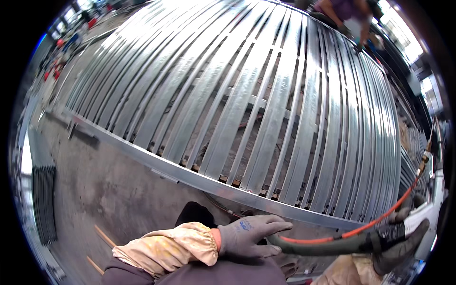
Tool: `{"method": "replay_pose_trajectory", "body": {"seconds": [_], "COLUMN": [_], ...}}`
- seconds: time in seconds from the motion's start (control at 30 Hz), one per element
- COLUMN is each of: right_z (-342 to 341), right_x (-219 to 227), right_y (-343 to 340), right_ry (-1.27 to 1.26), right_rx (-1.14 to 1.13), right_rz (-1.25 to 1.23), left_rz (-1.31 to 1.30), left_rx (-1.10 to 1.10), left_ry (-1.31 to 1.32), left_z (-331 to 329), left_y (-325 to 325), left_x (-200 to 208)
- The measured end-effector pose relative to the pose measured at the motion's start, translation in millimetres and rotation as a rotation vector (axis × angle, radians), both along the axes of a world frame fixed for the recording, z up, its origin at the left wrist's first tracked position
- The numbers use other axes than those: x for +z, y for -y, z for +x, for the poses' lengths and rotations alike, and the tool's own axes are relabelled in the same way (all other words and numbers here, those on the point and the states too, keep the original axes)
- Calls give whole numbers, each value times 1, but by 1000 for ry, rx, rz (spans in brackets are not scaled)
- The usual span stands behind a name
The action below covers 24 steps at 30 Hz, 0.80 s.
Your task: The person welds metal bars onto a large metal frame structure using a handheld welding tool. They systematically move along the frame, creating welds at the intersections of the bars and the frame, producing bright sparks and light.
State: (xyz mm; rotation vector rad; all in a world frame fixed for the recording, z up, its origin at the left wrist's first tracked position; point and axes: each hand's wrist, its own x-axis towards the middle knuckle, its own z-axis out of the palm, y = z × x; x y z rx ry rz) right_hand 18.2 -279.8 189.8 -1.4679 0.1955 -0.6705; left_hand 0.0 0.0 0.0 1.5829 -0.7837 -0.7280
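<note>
My left hand [249, 236], in a grey glove, reaches across in front of me with its fingers stretched out and the thumb apart. A thick dark green cable [327, 245] begins in view beside those fingertips; whether they touch it I cannot tell. Along the cable runs a thin orange hose [365, 227], which curves up to a brass fitting [422, 165] at the right. My right hand [401, 249], in a dark glove, is closed around the white and black end of the cable, by a pale tool body [434, 204] partly cut off by the picture's rim.
A large metal frame [228, 192] bearing many long, shiny parallel slats [237, 137] spans the space ahead. Another person [342, 14] leans over its far right edge. Stacked dark metal profiles [44, 204] stand at the left. Two thin wooden sticks [104, 236] show beside my left sleeve.
</note>
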Motion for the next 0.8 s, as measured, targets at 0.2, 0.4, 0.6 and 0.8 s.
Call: {"method": "replay_pose_trajectory", "body": {"seconds": [0.2,0.4,0.6,0.8], "right_z": [16,7,-58,-87], "right_x": [-9,-10,-29,-134], "right_y": [-89,-178,-205,-279], "right_ry": [-53,-64,9,-345], "right_rx": [-353,-985,-607,-474], "right_rz": [-52,-136,417,735], "left_rz": [-221,-256,-267,219], "left_rx": [-78,-204,-328,-474], "left_ry": [224,-18,106,77], "left_z": [50,67,102,115], "left_y": [-8,-48,-124,-224], "left_x": [12,31,46,68]}}
